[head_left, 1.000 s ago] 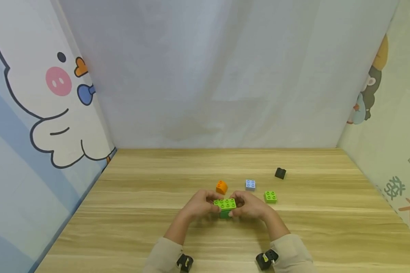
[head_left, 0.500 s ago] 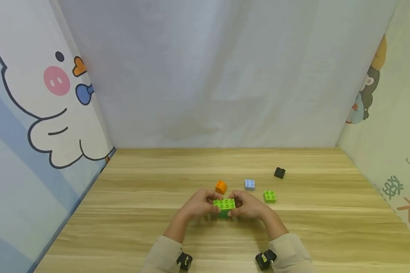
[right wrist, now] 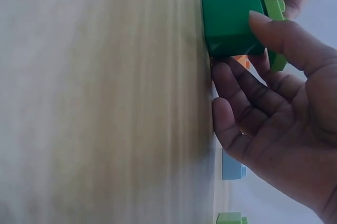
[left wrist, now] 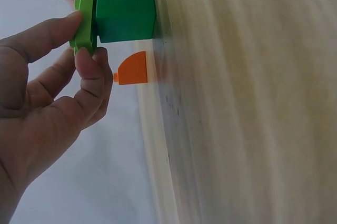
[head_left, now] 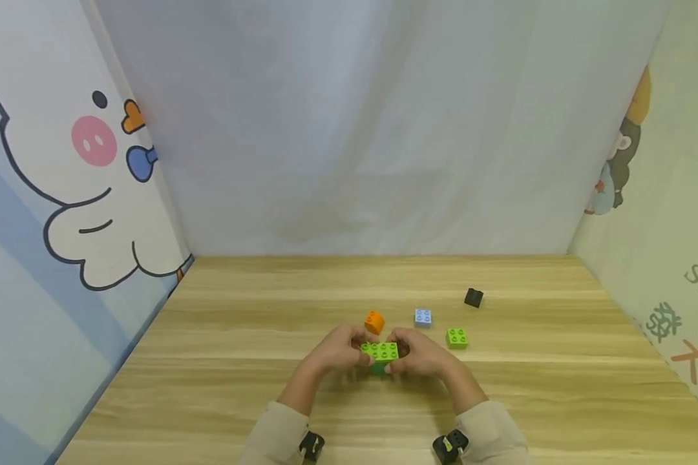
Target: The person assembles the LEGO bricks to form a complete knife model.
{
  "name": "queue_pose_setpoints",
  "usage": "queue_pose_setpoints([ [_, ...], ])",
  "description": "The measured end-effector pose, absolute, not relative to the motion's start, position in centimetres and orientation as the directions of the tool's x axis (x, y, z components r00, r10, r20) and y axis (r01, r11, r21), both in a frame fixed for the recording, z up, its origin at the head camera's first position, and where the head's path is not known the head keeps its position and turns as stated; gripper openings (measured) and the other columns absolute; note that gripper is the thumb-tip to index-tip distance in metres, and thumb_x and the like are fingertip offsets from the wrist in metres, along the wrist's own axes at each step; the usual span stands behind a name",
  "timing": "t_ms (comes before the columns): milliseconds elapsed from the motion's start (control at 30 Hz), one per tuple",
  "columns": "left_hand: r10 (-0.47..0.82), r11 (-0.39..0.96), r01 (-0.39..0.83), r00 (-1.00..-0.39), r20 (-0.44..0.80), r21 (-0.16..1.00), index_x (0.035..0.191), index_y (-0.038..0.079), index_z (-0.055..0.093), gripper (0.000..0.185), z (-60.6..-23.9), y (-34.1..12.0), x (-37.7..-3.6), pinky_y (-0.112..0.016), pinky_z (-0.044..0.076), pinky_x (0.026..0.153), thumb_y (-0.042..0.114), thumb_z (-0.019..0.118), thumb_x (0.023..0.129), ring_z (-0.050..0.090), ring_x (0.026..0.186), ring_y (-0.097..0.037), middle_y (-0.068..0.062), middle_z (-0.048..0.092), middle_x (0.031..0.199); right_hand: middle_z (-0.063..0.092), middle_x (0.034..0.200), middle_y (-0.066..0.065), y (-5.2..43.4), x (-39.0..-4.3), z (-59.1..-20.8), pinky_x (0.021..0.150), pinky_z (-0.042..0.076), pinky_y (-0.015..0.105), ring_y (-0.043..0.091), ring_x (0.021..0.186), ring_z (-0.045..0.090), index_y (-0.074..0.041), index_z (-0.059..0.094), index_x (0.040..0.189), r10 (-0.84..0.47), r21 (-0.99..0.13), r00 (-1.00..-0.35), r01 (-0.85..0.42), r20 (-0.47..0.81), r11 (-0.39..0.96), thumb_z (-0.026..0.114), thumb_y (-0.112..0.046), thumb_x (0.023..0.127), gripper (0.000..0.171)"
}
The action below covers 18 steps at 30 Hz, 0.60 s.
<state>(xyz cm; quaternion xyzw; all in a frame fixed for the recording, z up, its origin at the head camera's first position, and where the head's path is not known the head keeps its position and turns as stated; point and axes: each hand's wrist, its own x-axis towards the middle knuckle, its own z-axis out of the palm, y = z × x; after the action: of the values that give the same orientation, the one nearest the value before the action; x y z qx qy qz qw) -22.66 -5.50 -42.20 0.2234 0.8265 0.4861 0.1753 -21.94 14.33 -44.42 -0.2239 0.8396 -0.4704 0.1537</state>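
A flat light green brick (head_left: 380,351) sits on top of a dark green block (head_left: 378,368) that stands on the wooden table (head_left: 238,336). My left hand (head_left: 338,349) pinches the light green brick's left end (left wrist: 83,19) between thumb and fingers. My right hand (head_left: 420,352) grips its right end (right wrist: 271,3), thumb across the dark green block (right wrist: 231,24). The dark green block (left wrist: 125,12) touches the table.
An orange brick (head_left: 374,321) lies just behind the hands. A pale blue brick (head_left: 423,317), a small light green brick (head_left: 456,338) and a black brick (head_left: 474,297) lie to the right. Fabric walls enclose the table on three sides.
Both hands and the green bricks have stayed nearly in place; the view has shifted slightly and the hands have drawn a little closer together over the brick.
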Motion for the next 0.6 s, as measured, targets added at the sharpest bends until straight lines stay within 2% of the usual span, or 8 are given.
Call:
queue_pose_setpoints([
  [333, 0.511, 0.472, 0.242, -0.859, -0.039, 0.848, 0.095, 0.008, 0.064, 0.033, -42.52, -5.61, -22.76, -0.028, 0.044, 0.06, 0.012, 0.075, 0.064, 0.051, 0.07, -0.016, -0.002, 0.057, 0.082, 0.056, 0.082, 0.001, 14.39, -22.12, -44.68, 0.067, 0.041, 0.033, 0.018, 0.076, 0.05, -0.006, 0.052, 0.089, -0.513, -0.863, -0.857, -0.222, -0.049, 0.454, 0.073, -0.012, 0.066, 0.031],
  [600, 0.539, 0.522, 0.293, -0.841, -0.045, 0.801, 0.097, 0.01, 0.063, 0.029, -42.45, -5.39, -23.01, -0.027, 0.043, 0.061, 0.014, 0.071, 0.069, 0.05, 0.073, -0.014, 0.0, 0.056, 0.087, 0.056, 0.083, 0.0, 14.47, -22.16, -44.64, 0.067, 0.041, 0.032, 0.017, 0.075, 0.05, -0.007, 0.051, 0.09, -0.513, -0.856, -0.857, -0.228, -0.051, 0.465, 0.073, -0.013, 0.066, 0.033],
])
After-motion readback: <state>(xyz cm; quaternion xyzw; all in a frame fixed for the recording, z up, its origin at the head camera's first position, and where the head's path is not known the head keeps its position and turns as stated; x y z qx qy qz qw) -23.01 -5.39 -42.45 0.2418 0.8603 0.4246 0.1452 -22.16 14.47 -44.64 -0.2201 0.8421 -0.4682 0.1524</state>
